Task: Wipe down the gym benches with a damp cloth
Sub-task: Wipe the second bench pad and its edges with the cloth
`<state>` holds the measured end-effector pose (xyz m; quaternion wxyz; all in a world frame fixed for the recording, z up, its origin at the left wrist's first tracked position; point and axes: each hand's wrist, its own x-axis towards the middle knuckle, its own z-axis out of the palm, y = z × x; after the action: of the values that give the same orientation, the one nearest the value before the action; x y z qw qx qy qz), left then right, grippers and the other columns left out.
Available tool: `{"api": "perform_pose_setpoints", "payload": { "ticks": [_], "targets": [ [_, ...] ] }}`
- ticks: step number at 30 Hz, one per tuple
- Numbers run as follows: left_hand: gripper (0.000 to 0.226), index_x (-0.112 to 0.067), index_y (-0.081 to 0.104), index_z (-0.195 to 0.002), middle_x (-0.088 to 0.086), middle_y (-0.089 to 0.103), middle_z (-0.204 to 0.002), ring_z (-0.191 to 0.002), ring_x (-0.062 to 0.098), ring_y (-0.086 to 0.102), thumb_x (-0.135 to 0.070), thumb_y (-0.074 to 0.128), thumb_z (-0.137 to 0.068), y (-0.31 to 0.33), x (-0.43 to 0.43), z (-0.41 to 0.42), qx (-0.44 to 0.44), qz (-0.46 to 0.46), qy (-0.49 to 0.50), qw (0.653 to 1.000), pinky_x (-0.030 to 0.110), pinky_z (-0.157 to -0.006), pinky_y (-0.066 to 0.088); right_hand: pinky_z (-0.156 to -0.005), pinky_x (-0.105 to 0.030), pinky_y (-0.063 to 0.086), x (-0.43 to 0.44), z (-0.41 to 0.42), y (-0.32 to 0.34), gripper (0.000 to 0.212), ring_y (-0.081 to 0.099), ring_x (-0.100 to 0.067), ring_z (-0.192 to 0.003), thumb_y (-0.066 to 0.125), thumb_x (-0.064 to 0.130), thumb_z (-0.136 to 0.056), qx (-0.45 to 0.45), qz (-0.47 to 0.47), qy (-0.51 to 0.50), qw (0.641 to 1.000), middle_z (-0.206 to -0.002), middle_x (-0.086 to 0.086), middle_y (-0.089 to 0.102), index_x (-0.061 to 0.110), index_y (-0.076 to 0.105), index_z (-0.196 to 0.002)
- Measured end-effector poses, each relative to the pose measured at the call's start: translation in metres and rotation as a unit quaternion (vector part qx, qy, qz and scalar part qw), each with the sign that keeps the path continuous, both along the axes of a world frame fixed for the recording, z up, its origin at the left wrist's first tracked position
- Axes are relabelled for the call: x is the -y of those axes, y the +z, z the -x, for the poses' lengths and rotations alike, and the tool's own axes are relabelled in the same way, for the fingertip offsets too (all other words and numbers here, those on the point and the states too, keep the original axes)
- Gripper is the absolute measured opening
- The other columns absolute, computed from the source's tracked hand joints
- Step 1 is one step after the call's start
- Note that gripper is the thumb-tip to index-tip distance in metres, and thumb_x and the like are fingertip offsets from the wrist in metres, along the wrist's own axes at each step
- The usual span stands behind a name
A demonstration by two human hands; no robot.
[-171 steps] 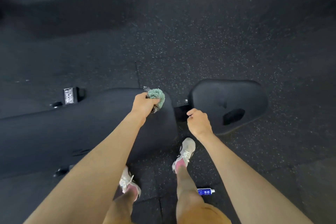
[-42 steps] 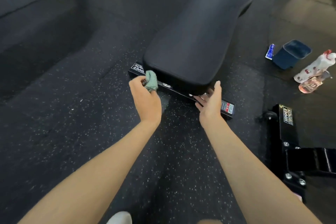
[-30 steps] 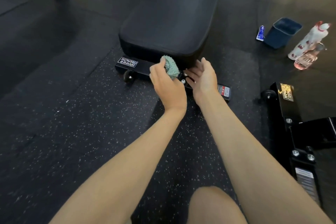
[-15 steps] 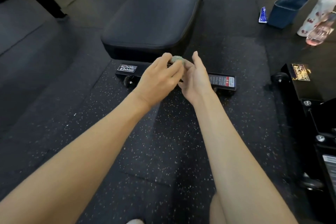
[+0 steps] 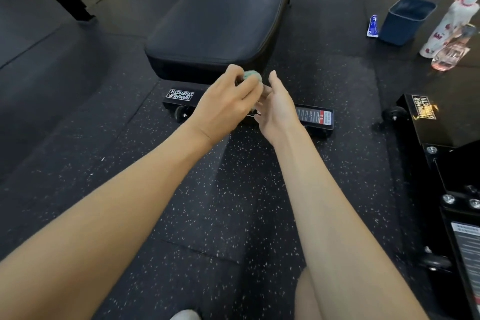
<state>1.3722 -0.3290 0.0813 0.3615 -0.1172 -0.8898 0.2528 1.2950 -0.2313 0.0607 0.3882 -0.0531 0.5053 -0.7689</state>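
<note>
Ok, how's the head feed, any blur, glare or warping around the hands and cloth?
Head view: dim, even light, no hard glare, just a soft sheen on the bench; left hand and right hand slightly soft; cloth mostly hidden behind the left hand's fingers; wide-angle warp bends the black frame at the right edge.

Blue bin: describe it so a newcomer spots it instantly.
Start at the black padded bench running up the middle, then look right across the speckled floor. The blue bin stands between a small blue-and-white tube on its left and a white, red-printed bottle on its right. It alone is open-topped, square and dark blue.
</note>
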Motion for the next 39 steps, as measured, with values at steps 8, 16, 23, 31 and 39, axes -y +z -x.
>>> {"api": "perform_pose_setpoints", "payload": {
  "ticks": [8, 16, 23, 31, 39],
  "targets": [
    [0.027, 0.004, 0.067, -0.095, 0.012, 0.066, -0.095, -0.084, 0.027, 0.034, 0.011, 0.041, -0.091, -0.013, 0.037, -0.053, -0.003, -0.107, 0.042, 0.993, 0.031, -0.071, 0.041, -0.116, -0.046, 0.012, -0.007, -0.001, 0.014, 0.053, 0.063, -0.010, -0.099, 0.033, 0.046, -0.102, -0.010, -0.017, -0.005, 1.000, -0.117, -0.004, 0.069, 0.008, 0.070, -0.113],
    [0.017, 0.001, 0.067, -0.100, 0.012, 0.066, -0.097, -0.086, 0.026, 0.042, 0.006, 0.055, -0.090, 0.007, 0.003, 0.002, -0.041, -0.043, -0.011, 0.998, 0.036, -0.070, 0.050, -0.113, -0.044, 0.026, -0.008, -0.008, 0.018, 0.033, 0.061, -0.010, -0.093, 0.041, 0.040, -0.101, 0.032, -0.005, -0.001, 0.999, -0.100, 0.003, 0.068, 0.019, 0.066, -0.101],
    [0.008, -0.022, 0.066, -0.079, -0.005, 0.061, -0.078, -0.095, 0.022, 0.056, -0.021, 0.058, -0.079, 0.039, -0.054, 0.068, 0.122, -0.002, 0.219, 0.968, 0.028, -0.072, 0.043, -0.110, -0.046, 0.037, -0.020, 0.010, 0.022, 0.048, 0.058, -0.022, -0.119, 0.030, 0.053, -0.101, 0.102, 0.072, -0.063, 0.990, -0.123, -0.004, 0.066, 0.021, 0.062, -0.117],
    [0.026, -0.003, 0.064, -0.105, 0.012, 0.061, -0.106, -0.119, 0.036, 0.038, -0.004, 0.039, -0.095, 0.060, -0.061, 0.116, 0.178, -0.029, 0.290, 0.940, 0.037, -0.089, 0.034, -0.116, -0.049, 0.026, -0.023, 0.010, 0.031, 0.062, 0.045, -0.023, -0.133, 0.018, 0.058, -0.100, 0.124, 0.092, -0.079, 0.985, -0.137, -0.001, 0.054, 0.019, 0.046, -0.139],
    [0.010, -0.020, 0.068, -0.079, -0.004, 0.061, -0.076, -0.088, 0.020, 0.060, -0.017, 0.058, -0.079, 0.038, -0.046, 0.052, 0.191, 0.096, 0.231, 0.949, 0.023, -0.069, 0.046, -0.093, -0.041, 0.053, -0.022, -0.006, 0.037, 0.056, 0.069, -0.024, -0.098, 0.032, 0.056, -0.099, 0.154, 0.073, -0.121, 0.978, -0.094, -0.009, 0.073, 0.012, 0.064, -0.088]
  ]
}}
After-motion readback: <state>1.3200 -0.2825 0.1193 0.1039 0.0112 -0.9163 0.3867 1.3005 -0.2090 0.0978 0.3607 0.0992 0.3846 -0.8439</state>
